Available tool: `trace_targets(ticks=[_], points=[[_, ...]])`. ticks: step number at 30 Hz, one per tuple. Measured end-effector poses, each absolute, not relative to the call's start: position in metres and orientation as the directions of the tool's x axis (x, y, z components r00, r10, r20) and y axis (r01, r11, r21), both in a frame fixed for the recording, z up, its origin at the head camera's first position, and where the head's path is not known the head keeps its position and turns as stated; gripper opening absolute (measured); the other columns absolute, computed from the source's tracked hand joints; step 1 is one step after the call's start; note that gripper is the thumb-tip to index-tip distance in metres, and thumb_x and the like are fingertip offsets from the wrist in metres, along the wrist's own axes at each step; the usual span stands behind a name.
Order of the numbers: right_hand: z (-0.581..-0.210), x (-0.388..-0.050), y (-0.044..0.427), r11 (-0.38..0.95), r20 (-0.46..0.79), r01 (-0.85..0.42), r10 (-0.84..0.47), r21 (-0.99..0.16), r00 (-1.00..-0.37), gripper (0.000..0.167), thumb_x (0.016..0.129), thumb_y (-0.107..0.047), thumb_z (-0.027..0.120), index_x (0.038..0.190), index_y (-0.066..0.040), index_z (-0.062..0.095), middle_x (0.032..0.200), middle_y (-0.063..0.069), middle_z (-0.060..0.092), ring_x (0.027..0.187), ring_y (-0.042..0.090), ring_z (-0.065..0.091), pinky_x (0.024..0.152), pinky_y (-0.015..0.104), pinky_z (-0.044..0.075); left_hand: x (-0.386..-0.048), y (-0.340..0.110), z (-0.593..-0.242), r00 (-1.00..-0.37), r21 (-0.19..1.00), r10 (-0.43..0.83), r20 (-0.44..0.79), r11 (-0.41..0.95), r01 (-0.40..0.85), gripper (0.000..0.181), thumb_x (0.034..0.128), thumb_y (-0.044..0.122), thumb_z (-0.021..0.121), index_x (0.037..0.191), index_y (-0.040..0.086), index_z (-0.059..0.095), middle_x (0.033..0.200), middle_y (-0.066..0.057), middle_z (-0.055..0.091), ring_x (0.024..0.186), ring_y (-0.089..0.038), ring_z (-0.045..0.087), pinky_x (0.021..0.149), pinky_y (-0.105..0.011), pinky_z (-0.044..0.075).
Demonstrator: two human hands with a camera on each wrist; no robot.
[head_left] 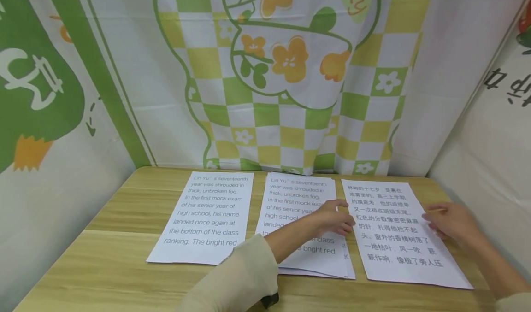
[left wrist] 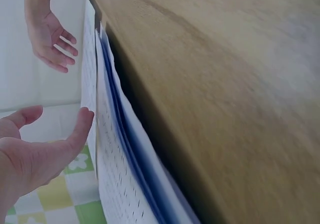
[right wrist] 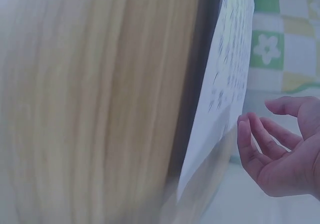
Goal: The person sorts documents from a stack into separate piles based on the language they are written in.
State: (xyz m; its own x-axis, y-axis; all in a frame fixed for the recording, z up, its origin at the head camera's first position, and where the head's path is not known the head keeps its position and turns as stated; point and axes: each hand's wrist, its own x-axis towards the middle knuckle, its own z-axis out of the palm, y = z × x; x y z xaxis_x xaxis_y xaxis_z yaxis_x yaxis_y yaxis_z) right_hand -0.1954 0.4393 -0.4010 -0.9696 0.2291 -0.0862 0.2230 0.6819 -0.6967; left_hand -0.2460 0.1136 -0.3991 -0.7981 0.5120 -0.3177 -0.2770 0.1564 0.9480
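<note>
A white sheet printed in Chinese (head_left: 398, 238) lies on the right part of the table, between my two hands. At its left edge is my left hand (head_left: 333, 217), reaching across the middle stack of papers (head_left: 296, 206), whose top sheet carries English text. My right hand (head_left: 450, 220) stands by the right edge of the Chinese sheet. In the left wrist view, the left hand (left wrist: 40, 159) has thumb and finger spread apart. The right wrist view has the right hand (right wrist: 285, 156) with loosely bent fingers and nothing held. Whether fingertips touch paper is unclear.
Another sheet with English text (head_left: 203, 215) lies at the left of the wooden table (head_left: 112, 247). A checkered, flower-print curtain (head_left: 269, 118) hangs behind the table's far edge. Pale fabric walls (head_left: 493, 164) stand at both sides.
</note>
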Motion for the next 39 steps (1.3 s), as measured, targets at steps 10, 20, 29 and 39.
trace_targets(ticks=[10, 20, 29, 39], points=[[-0.391, -0.203, 0.394, 0.668, -0.062, 0.139, 0.138, -0.731, -0.988, 0.049, 0.099, -0.011, 0.066, 0.135, 0.018, 0.05, 0.108, 0.03, 0.069, 0.081, 0.022, 0.072, 0.063, 0.03, 0.064, -0.254, 0.074, -0.391, -0.827, 0.963, 0.501, -0.256, 0.205, -0.174, 0.062, 0.0921, -0.002, 0.069, 0.15, 0.002, 0.047, 0.106, -0.019, 0.073, 0.105, -0.035, 0.073, 0.082, -0.034, 0.065], [-0.395, -0.208, 0.361, 0.554, -0.094, 0.087, 0.016, -0.828, -0.995, 0.047, 0.102, -0.007, 0.061, 0.138, 0.02, 0.047, 0.111, 0.028, 0.069, 0.09, 0.028, 0.076, 0.073, 0.037, 0.066, -0.259, 0.027, -0.393, -0.854, 0.968, 0.469, -0.223, 0.208, -0.138, 0.053, 0.0937, 0.001, 0.068, 0.145, -0.002, 0.053, 0.113, -0.018, 0.072, 0.11, -0.038, 0.07, 0.088, -0.039, 0.064], [-0.401, -0.217, 0.334, 0.482, -0.103, 0.061, -0.061, -0.874, -0.993, 0.048, 0.102, -0.007, 0.061, 0.14, 0.019, 0.046, 0.109, 0.025, 0.072, 0.091, 0.025, 0.076, 0.073, 0.036, 0.066, -0.26, -0.006, -0.387, -0.871, 0.972, 0.453, -0.193, 0.21, -0.106, 0.052, 0.0957, 0.002, 0.064, 0.145, -0.006, 0.049, 0.124, -0.027, 0.068, 0.117, -0.043, 0.066, 0.095, -0.043, 0.061], [-0.405, -0.228, 0.307, 0.406, -0.117, 0.073, -0.085, -0.911, -0.989, 0.047, 0.102, -0.007, 0.062, 0.139, 0.017, 0.048, 0.111, 0.026, 0.073, 0.091, 0.024, 0.077, 0.075, 0.035, 0.066, -0.267, -0.038, -0.391, -0.898, 0.97, 0.399, -0.187, 0.218, -0.105, 0.056, 0.0937, 0.004, 0.063, 0.146, -0.007, 0.046, 0.126, -0.029, 0.066, 0.12, -0.045, 0.064, 0.101, -0.047, 0.058]])
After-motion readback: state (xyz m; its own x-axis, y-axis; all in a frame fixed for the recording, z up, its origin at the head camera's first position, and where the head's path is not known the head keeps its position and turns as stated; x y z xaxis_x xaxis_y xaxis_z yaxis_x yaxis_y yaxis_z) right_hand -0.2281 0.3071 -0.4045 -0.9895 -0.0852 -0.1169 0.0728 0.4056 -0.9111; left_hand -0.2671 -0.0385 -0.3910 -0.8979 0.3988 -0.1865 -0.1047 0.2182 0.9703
